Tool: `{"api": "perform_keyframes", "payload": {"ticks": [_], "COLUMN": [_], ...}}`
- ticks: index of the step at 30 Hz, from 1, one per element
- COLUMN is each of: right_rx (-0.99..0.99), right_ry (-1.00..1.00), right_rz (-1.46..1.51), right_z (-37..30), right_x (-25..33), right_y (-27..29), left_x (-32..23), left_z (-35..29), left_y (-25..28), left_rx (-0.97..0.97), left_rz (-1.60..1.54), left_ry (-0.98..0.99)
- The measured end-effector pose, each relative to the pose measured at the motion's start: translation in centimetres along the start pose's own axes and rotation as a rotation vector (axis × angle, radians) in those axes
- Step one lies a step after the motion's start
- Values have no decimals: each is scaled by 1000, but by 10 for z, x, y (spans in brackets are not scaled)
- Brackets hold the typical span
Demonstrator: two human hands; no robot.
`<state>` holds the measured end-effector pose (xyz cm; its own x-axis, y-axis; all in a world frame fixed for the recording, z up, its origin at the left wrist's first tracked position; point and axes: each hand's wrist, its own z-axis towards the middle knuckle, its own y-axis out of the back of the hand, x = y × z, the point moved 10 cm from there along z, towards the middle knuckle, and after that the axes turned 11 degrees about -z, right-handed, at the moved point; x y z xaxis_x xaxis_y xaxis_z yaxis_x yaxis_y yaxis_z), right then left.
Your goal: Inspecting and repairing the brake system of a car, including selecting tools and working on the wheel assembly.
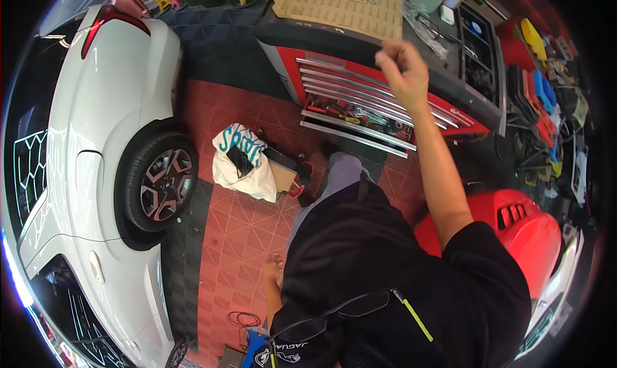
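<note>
My right hand (406, 72) is raised over the front edge of a red and black tool chest (292, 72). Its fingers are loosely curled with a gap to the thumb, and I see nothing held in it. Below that hand, a low drawer (360, 114) of the chest is pulled out, with a jumble of hand tools inside. My left hand (274, 263) hangs low beside my body, small and smeared, so its fingers do not show clearly. A tan patterned sheet (337, 11) covers part of the chest top, near a clear plastic bag (427, 34).
A white car (109, 105) with a black wheel (164, 188) stands to my left. On the red tile floor lies a white cloth bag (241, 169) next to a box (283, 174). A red car body part (501, 223) is at my right, and shelves of coloured items (543, 101) stand beyond.
</note>
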<state>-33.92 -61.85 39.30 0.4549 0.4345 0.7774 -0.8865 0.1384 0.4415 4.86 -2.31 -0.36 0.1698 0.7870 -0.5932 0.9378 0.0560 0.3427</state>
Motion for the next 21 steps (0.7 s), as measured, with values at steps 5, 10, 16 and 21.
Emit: {"api": "perform_keyframes", "payload": {"ticks": [5, 10, 16, 21], "right_rx": [277, 552, 747, 842], "right_ry": [-457, -750, -826, -906], "right_rz": [-117, -187, -310, -180], "right_z": [-169, -296, -342, -354], "right_x": [-84, -125, -188, -250], "right_y": [-28, -7, -1, -17], "left_x": [35, 68, 25, -17], "left_z": [-20, -34, -63, -62], "left_y": [42, 45, 40, 6], "left_rx": [32, 142, -100, -165], "left_rz": [-51, -32, -346, -283], "left_ry": [-21, 164, 448, 429]}}
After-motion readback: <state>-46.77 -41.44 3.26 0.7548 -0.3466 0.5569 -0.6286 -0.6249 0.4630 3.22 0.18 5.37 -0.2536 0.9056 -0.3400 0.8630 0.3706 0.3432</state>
